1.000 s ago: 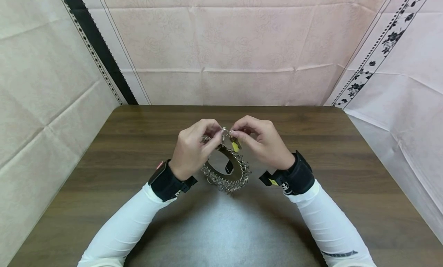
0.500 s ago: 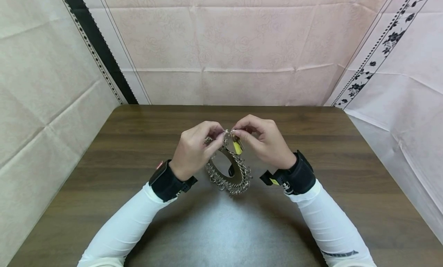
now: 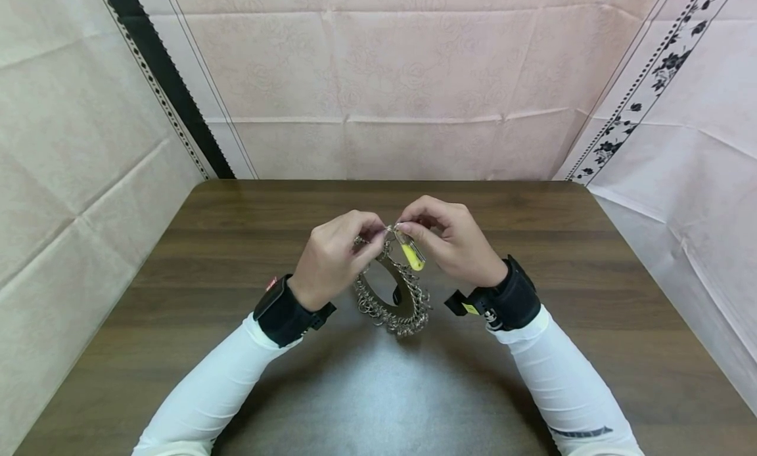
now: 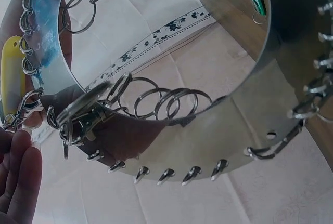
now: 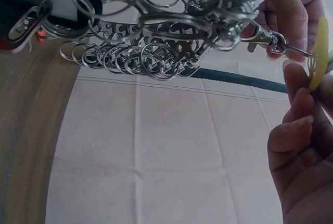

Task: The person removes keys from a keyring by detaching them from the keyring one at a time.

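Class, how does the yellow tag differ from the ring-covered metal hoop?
The yellow tag is small and elongated; the metal hoop is far larger and round, with an open middle. The yellow tag is brightly coloured; the metal hoop is silvery and reflective. Both appear in all three views.

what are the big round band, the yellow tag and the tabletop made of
Band: probably polished metal, since it carries hazy reflections. Yellow tag: likely plastic, from its even, bright colour. Tabletop: brown wood or wood-look laminate, with grain-like streaks and a soft sheen.
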The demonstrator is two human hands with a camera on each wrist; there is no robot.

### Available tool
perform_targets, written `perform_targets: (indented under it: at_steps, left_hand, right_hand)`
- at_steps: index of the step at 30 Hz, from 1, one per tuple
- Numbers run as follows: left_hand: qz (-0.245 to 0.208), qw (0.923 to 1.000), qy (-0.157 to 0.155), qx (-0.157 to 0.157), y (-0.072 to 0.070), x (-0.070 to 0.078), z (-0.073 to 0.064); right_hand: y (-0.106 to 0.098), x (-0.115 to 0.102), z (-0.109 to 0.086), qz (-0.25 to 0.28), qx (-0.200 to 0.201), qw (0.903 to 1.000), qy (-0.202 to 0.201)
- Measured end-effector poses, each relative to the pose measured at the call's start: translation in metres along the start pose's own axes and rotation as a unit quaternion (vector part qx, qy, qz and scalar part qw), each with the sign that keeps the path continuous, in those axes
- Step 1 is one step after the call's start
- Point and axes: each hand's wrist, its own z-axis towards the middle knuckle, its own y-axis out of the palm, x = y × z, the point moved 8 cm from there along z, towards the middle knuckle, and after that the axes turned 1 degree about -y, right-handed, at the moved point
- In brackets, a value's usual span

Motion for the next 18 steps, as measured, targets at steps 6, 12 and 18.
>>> perform_targets:
  at_steps: [6, 12, 18]
  left_hand:
    - [-0.001, 0.9999, 0.011, -0.011, 0.002, 0.003, 0.0]
    - [-0.004, 0.9993, 0.027, -0.024, 0.004, 0.006, 0.0]
    - [-0.013, 0.9982, 0.053, -0.026, 0.007, 0.009, -0.002]
  right_hand:
    - [0.0, 0.004, -0.001, 0.004, -0.013, 0.9998, 0.013]
    - [0.002, 0.008, -0.001, 0.032, -0.031, 0.9986, 0.028]
    - [0.005, 0.014, -0.002, 0.058, -0.055, 0.9961, 0.036]
